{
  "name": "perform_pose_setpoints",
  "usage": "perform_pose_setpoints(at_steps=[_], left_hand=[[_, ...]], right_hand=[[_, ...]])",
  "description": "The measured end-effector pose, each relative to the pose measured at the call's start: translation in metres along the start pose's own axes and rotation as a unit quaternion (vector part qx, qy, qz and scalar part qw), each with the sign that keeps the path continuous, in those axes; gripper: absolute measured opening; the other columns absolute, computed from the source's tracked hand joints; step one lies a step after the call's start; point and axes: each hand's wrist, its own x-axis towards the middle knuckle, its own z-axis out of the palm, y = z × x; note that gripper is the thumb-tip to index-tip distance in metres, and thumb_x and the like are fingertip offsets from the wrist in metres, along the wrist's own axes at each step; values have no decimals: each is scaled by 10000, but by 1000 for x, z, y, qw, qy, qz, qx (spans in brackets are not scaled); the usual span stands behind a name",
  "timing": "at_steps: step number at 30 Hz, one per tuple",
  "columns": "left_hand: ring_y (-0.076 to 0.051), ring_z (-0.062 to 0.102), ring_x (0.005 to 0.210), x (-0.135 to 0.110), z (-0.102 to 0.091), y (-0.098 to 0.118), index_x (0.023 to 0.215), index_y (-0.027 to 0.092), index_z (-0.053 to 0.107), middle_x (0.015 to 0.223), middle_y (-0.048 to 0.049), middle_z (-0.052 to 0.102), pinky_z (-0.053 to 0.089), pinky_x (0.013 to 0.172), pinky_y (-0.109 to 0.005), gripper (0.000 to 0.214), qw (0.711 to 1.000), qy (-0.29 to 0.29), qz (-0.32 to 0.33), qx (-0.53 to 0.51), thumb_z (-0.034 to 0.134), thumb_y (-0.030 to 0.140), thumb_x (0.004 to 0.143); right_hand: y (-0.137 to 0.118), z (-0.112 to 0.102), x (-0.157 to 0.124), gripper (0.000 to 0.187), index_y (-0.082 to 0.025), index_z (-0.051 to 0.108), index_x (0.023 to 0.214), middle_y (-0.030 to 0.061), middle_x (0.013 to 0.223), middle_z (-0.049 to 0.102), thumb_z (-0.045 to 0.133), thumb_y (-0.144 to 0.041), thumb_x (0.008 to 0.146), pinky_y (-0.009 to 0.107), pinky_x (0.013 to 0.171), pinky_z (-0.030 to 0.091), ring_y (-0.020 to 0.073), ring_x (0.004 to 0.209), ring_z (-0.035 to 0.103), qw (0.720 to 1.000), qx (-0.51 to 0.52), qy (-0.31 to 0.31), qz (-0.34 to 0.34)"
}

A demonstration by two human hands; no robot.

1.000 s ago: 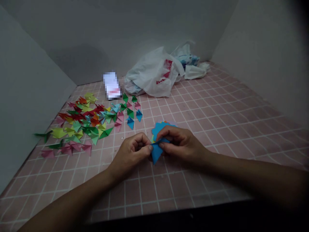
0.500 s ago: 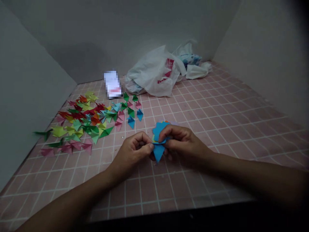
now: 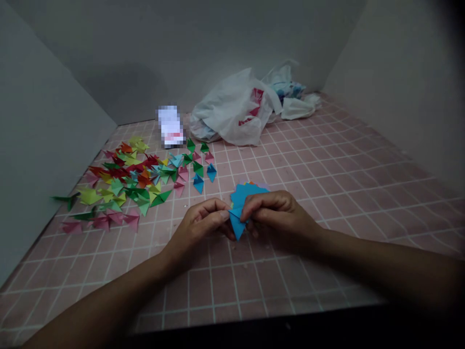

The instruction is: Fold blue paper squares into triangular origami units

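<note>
Between my two hands is a piece of blue origami paper, folded to a point that faces me. My left hand pinches its left edge between thumb and fingers. On its right edge, the thumb and forefinger of my right hand are closed. Just beyond the fingers lies a stack of coloured paper, with blue on top and orange and lilac corners peeking out behind. My right hand covers part of this stack. Two small folded blue paper pieces rest to the left of the stack.
A spread of folded paper pieces in many colours covers the left of the pink checked tablecloth. Behind it a phone with a lit, blurred screen stands near the wall. White plastic bags lie at the back.
My right fingers have come down onto the folded paper, and its upper flap now lies flatter. More of the blue top of the stack shows. My left hand has barely moved.
</note>
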Motion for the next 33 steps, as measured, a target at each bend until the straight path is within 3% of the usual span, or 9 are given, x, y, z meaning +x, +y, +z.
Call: perform_pose_setpoints(at_steps=[7,13,17,21,26,33], left_hand=[[-97,636,576,1,2,1,755,163,651,643,15,699,485,599,-209,235,998,27,8,53,684,335,912],[-87,597,558,0,4,7,719,165,610,620,25,661,468,578,-205,269,991,45,38,121,635,326,933],[-80,563,539,-2,6,10,709,169,595,595,36,627,451,563,-201,266,985,53,49,158,609,305,938],[-83,550,543,-3,7,11,719,168,595,595,34,614,442,556,-202,259,978,48,54,196,594,298,944],[-99,589,596,-2,9,11,771,162,632,645,18,638,476,602,-219,230,978,31,69,195,590,306,945],[-106,587,630,0,7,10,847,150,670,709,7,649,474,600,-220,129,974,68,74,205,695,277,837]], right_hand=[[3,-1,1,175,-182,772,795,-19,626,663,619,-99,811,189,539,464,78,541,603,1000,-10,-17,5],[3,2,1,141,-194,652,1016,-27,651,671,602,-187,885,223,541,502,109,537,627,998,32,-29,39],[-1,1,2,137,-190,644,992,-12,748,669,577,-149,880,234,588,488,115,627,624,993,-114,-22,-22],[-4,-1,2,149,-179,681,962,14,865,699,577,-115,877,255,693,488,133,765,642,940,-309,-33,-138],[-7,-2,0,155,-175,672,946,4,812,696,548,-93,901,255,681,464,126,716,630,901,-384,-23,-198],[-6,-2,1,126,-180,643,833,-21,685,611,558,-142,918,249,599,442,120,615,575,941,-318,-13,-115]])
